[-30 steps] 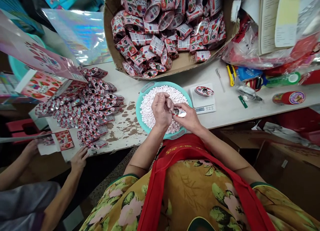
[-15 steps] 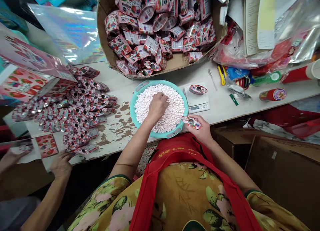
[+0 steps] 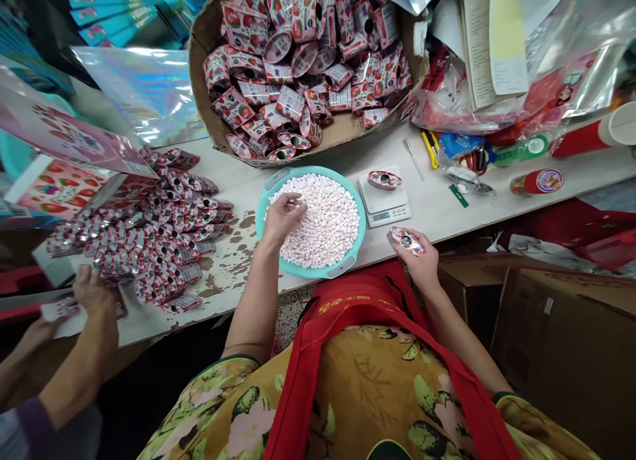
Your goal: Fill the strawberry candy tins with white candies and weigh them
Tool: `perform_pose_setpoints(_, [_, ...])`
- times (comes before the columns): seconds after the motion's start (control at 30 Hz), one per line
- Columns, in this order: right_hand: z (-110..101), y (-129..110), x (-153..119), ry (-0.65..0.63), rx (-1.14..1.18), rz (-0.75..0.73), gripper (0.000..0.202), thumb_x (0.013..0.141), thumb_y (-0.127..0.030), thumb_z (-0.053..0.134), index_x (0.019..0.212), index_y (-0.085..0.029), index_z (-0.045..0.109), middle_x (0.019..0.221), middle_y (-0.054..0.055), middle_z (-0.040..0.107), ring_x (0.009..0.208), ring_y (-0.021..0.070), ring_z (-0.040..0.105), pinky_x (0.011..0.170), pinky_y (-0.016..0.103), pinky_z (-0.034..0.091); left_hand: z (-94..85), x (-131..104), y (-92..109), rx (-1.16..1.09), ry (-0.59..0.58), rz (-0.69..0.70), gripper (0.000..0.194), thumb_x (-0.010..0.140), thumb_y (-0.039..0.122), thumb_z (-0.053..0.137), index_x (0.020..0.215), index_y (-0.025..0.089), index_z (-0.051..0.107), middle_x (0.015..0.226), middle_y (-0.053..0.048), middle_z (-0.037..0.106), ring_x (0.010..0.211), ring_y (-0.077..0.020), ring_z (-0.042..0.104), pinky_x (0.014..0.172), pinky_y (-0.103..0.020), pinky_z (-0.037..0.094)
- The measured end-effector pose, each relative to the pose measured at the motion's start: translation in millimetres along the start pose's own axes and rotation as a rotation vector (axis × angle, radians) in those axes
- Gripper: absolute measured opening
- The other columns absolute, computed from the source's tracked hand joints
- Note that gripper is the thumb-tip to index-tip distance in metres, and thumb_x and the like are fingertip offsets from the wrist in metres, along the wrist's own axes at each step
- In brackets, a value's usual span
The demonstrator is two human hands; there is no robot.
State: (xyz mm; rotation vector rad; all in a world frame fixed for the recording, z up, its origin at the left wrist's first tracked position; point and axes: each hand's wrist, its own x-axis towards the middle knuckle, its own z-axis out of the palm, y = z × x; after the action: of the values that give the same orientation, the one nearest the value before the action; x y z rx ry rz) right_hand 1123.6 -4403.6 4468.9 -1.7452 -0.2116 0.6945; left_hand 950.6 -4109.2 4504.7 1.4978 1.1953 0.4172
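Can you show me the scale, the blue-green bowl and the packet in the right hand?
Scale (image 3: 386, 199): head view, on a bare part of its plate.
Blue-green bowl (image 3: 311, 272): head view, on its near rim.
Held packet (image 3: 408, 242): head view, on its upturned side.

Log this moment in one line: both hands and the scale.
left hand: over teal bowl of pale pieces | right hand: holding printed container | scale: similar container on top
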Motion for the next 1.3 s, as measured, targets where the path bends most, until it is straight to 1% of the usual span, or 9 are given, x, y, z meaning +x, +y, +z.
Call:
perform_pose_setpoints(0.1, [-2.6, -0.2, 9.5, -0.019, 0.015, 0.016, 0.052, 0.066, -0.039, 0.084, 0.111, -0.019, 0.07, 0.107, 0.009, 0.076, 0.097, 0.0237, 0.072, 0.096, 0.043, 0.057, 6.3, -2.2, 4.4, 0.489, -0.063, 0.158, 0.023, 0.063, 0.02, 0.077, 0.086, 0.02, 0.072, 0.083, -0.002, 0.063, 0.072, -0.0153, 0.054, 0.072, -0.028, 0.045])
perform_pose_setpoints(0.2, [-4.8, 0.1, 17.7, -0.022, 0.04, 0.03, 0.053, 0.066, -0.04, 0.084, 0.111, -0.019, 0.069, 0.108, 0.009, 0.076, 0.098, 0.0235, 0.072, 0.096, 0.043, 0.057, 11.0, -3.2, 10.5, 0.611, -0.09, 0.181, 0.008, 0.068, 0.015, 0.069, 0.074, 0.02, 0.071, 0.076, -0.003, 0.063, 0.073, -0.0175, 0.055, 0.075, -0.03, 0.044])
perform_pose_setpoints(0.33, [-8.8, 1.9, 26.1, -0.008, 0.048, 0.012, 0.053, 0.066, -0.04, 0.085, 0.111, -0.018, 0.069, 0.108, 0.01, 0.076, 0.099, 0.0233, 0.072, 0.097, 0.043, 0.056, 0.9, -3.9, 12.3, 0.172, -0.044, -0.024, 0.01, 0.065, 0.021, 0.075, 0.071, 0.017, 0.069, 0.063, 0.0, 0.06, 0.058, -0.0118, 0.051, 0.059, -0.024, 0.04])
perform_pose_setpoints(0.5, [-15.8, 6.0, 33.3, 0.025, 0.063, 0.013, 0.054, 0.065, -0.04, 0.086, 0.112, -0.019, 0.07, 0.109, 0.009, 0.076, 0.098, 0.0232, 0.072, 0.099, 0.043, 0.055, -6.7, -1.5, 22.3, -0.407, -0.039, -0.247, 0.022, 0.066, 0.026, 0.078, 0.08, 0.015, 0.065, 0.075, -0.002, 0.066, 0.062, -0.0094, 0.06, 0.053, -0.018, 0.042])
perform_pose_setpoints(0.67, [-24.0, 8.3, 39.1, 0.065, 0.088, 0.03, 0.055, 0.064, -0.041, 0.087, 0.112, -0.019, 0.071, 0.106, 0.008, 0.076, 0.095, 0.0228, 0.072, 0.095, 0.042, 0.057, 57.5, 21.4, 61.5, 0.101, -0.34, -0.064, 0.011, 0.076, 0.024, 0.07, 0.077, 0.014, 0.064, 0.065, -0.001, 0.061, 0.053, -0.0092, 0.051, 0.05, -0.021, 0.037])
perform_pose_setpoints(0.8, [-33.2, 8.9, 41.9, 0.114, 0.107, 0.048, 0.055, 0.063, -0.041, 0.088, 0.11, -0.018, 0.071, 0.105, 0.008, 0.077, 0.094, 0.0231, 0.072, 0.092, 0.041, 0.058, 140.3, 49.9, 83.7, 0.701, -0.533, 0.347, 0.01, 0.079, 0.01, 0.06, 0.08, 0.015, 0.068, 0.082, -0.005, 0.067, 0.076, -0.0162, 0.06, 0.071, -0.028, 0.045])
perform_pose_setpoints(0.9, [-41.7, 11.2, 42.2, 0.146, 0.105, 0.05, 0.055, 0.064, -0.041, 0.087, 0.11, -0.018, 0.071, 0.106, 0.008, 0.077, 0.094, 0.0228, 0.072, 0.091, 0.04, 0.058, 183.7, 62.3, 82.4, 0.978, -0.578, 0.492, 0.017, 0.081, 0.006, 0.056, 0.085, 0.016, 0.07, 0.098, -0.009, 0.069, 0.093, -0.022, 0.063, 0.08, -0.032, 0.045])
perform_pose_setpoints(1.03, [-51.7, 16.5, 42.7, 0.178, 0.112, 0.056, 0.055, 0.064, -0.041, 0.087, 0.111, -0.017, 0.071, 0.107, 0.008, 0.076, 0.094, 0.022, 0.071, 0.091, 0.039, 0.058, 199.5, 62.0, 71.1, 1.126, -0.544, 0.575, 0.025, 0.087, 0.008, 0.05, 0.1, 0.018, 0.068, 0.107, -0.011, 0.066, 0.096, -0.0244, 0.063, 0.077, -0.033, 0.045])
perform_pose_setpoints(1.3, [-54.9, 19.6, 48.6, 0.198, 0.101, 0.075, 0.058, 0.062, -0.045, 0.087, 0.11, -0.017, 0.071, 0.104, 0.009, 0.076, 0.092, 0.0229, 0.071, 0.09, 0.041, 0.058, 188.2, 61.4, 66.9, 0.946, -0.464, 0.616, 0.025, 0.082, 0.006, 0.053, 0.096, 0.02, 0.068, 0.101, -0.007, 0.066, 0.091, -0.0221, 0.062, 0.078, -0.031, 0.045])
